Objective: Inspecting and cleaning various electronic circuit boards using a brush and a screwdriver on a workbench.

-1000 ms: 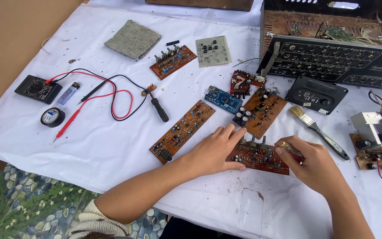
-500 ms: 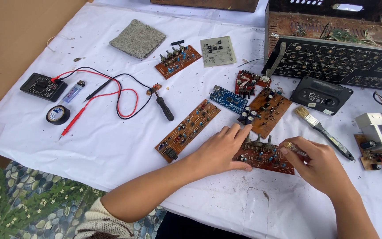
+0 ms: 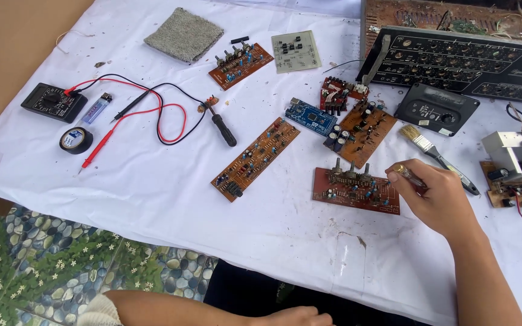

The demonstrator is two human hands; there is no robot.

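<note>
Now that the left hand (image 3: pixel 297 315) is lifting off the red board (image 3: pixel 356 190) and resting near the lap, its grip unclear, the board is lying unsteadied. The right hand (image 3: pixel 436 196) is still pinching a small tool (image 3: pixel 407 175) at the board's edge.

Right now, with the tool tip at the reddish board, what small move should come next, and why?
Probably bring the left hand back onto the reddish circuit board. It lies loose on the cloth, while the right hand holds a thin tool at its edge.

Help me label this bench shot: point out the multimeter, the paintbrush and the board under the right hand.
multimeter (image 3: pixel 54 102), head view, middle of its black body.
paintbrush (image 3: pixel 412 136), head view, on the bristles.
red-brown circuit board (image 3: pixel 348 190), head view, centre of the board.
right hand (image 3: pixel 439 202), head view, back of the hand.
</note>
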